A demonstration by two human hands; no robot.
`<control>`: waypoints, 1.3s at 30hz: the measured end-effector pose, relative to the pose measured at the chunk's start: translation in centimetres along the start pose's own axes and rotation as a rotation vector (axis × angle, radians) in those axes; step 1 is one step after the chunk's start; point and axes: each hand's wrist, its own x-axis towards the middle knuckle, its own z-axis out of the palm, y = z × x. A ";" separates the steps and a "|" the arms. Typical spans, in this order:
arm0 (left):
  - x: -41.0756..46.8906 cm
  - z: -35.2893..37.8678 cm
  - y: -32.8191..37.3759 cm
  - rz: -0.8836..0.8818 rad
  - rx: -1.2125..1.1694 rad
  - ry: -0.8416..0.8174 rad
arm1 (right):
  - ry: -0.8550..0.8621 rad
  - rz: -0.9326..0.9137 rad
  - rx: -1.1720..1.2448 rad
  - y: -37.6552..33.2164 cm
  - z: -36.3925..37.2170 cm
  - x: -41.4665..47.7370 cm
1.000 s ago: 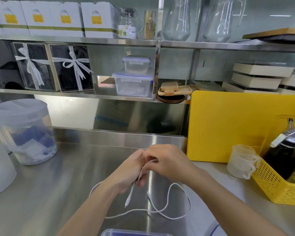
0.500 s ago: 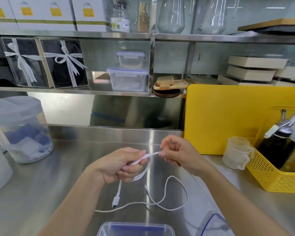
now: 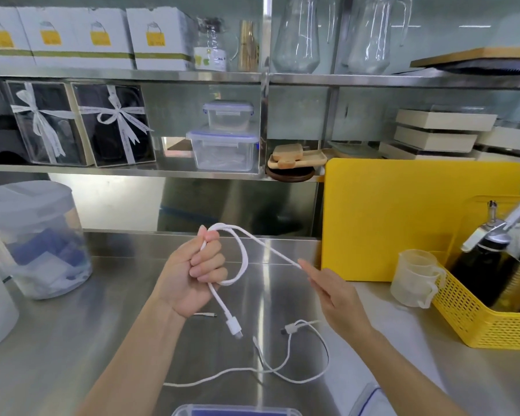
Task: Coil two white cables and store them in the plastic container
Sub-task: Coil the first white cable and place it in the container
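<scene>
My left hand (image 3: 189, 280) is raised above the steel counter and grips a loop of white cable (image 3: 243, 256). One plug end (image 3: 234, 327) hangs below that fist. From the loop, the cable runs taut to the right, where the fingertips of my right hand (image 3: 333, 295) pinch it. More white cable (image 3: 282, 370) lies in loose curves on the counter under my hands. I cannot tell whether it joins the held one. The clear plastic container (image 3: 234, 411) with a blue rim shows at the bottom edge, and its lid (image 3: 370, 397) lies to the right.
A lidded clear tub (image 3: 33, 241) stands at the left. A yellow cutting board (image 3: 418, 220) leans at the back right. In front of it are a measuring cup (image 3: 415, 280) and a yellow basket (image 3: 487, 319) with bottles. Shelves of boxes and jugs rise behind.
My hands moved apart. The left hand rose with a loop of cable in its fist, and the right hand drew the cable out to the right. The hanging plug lifted.
</scene>
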 end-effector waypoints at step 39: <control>-0.9 -1.5 -4.5 -0.073 0.138 0.224 | -0.413 0.573 0.941 -7.8 1.2 2.7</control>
